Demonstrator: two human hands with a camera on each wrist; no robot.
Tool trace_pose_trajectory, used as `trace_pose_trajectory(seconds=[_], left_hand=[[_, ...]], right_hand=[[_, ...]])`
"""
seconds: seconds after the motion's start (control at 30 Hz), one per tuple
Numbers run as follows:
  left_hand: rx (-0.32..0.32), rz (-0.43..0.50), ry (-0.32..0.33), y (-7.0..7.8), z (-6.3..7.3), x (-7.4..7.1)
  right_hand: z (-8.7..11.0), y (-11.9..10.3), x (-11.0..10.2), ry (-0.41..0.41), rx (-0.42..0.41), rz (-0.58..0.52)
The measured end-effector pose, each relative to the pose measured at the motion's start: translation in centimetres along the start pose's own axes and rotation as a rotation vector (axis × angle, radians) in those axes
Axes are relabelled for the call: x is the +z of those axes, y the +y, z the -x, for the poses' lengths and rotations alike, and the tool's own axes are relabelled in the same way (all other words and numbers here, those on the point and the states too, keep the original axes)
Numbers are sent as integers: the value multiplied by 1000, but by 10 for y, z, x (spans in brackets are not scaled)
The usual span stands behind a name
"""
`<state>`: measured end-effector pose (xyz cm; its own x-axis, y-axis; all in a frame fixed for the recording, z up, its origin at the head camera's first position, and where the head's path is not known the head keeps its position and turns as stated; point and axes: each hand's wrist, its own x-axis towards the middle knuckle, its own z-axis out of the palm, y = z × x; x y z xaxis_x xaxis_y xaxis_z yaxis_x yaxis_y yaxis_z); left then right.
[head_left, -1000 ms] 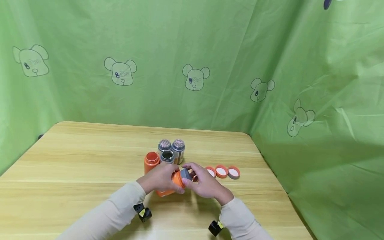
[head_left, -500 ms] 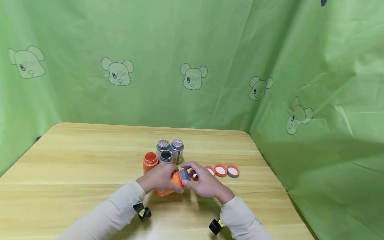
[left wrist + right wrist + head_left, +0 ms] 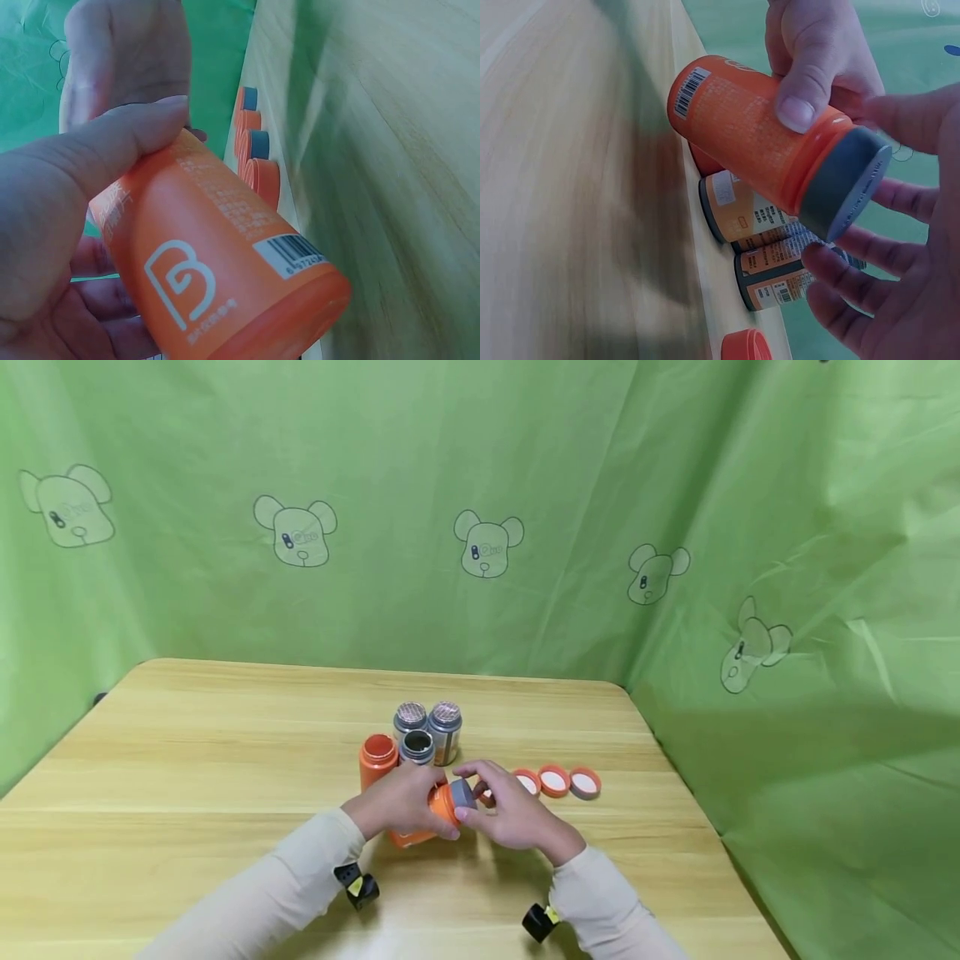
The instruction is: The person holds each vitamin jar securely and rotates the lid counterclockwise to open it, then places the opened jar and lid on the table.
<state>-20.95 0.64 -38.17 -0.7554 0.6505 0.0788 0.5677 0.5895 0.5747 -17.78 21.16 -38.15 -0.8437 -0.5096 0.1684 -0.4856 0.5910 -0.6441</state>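
Note:
My left hand (image 3: 401,797) grips an orange plastic bottle (image 3: 225,247), tilted with its neck toward the right. A white letter logo and a barcode show on its side in the left wrist view. On the bottle's neck sits a grey screw cap (image 3: 844,184). My right hand (image 3: 513,814) has its thumb and fingers round this cap, with the fingertips right at its rim. Just beyond my left hand stand an uncapped orange bottle (image 3: 378,760) and an uncapped grey bottle (image 3: 417,746).
Two grey bottles with silver foil seals, one left (image 3: 411,716) and one right (image 3: 446,714), stand behind. Several orange and grey caps (image 3: 554,782) lie in a row right of the hands, white liners up. Green cloth hangs beyond the wooden table (image 3: 247,735).
Both hands stay on the bottle and its cap. My right fingers have shifted slightly about the cap; the whole head view moves a little, and the standing bottles keep their places.

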Motion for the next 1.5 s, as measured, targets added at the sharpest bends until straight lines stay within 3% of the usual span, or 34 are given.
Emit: trace_pose_trajectory(seconds=[0.23, 0.5, 0.7, 1.03, 1.5], left_hand=[[7, -12, 2, 1, -1, -2], [1, -8, 3, -1, 1, -1], [-5, -3, 9, -1, 2, 1], [-13, -5, 1, -1, 2, 3], [-33, 21, -6, -6, -1, 2]], right_hand=[[-4, -1, 2, 37, 46, 33], [-3, -2, 3, -23, 64, -26], [-2, -1, 5, 7, 55, -10], [-1, 5, 7, -30, 53, -41], [-3, 7, 11, 18, 70, -44]])
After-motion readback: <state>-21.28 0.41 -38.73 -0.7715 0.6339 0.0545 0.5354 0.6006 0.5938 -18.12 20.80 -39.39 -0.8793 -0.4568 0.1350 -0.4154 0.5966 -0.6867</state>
